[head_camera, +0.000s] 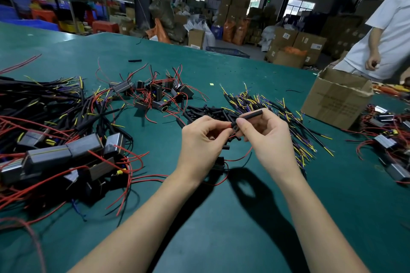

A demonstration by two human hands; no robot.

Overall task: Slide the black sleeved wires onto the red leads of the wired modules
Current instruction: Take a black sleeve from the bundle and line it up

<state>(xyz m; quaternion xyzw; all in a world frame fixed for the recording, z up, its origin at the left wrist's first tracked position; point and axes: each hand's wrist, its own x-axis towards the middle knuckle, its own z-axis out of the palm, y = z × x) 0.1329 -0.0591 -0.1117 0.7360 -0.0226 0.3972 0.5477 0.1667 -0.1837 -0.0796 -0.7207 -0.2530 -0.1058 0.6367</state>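
My right hand (265, 139) pinches a short black sleeve (250, 115) that slants up to the right. My left hand (200, 139) pinches a red lead (226, 125) whose tip meets the sleeve's lower end between my fingertips. A small black module (219, 163) hangs below my left hand, its red wire (240, 157) looping to the right. Loose black sleeves (206, 112) lie just beyond my hands. Black sleeved wires with yellow and purple ends (295, 126) spread behind and right of my right hand.
Wired modules with red leads are heaped at the left (73, 148), at the middle back (155, 93) and at the right edge (390, 139). An open cardboard box (335, 99) stands at the right. A person in a white shirt (390, 29) stands beyond it. Green table (221, 217).
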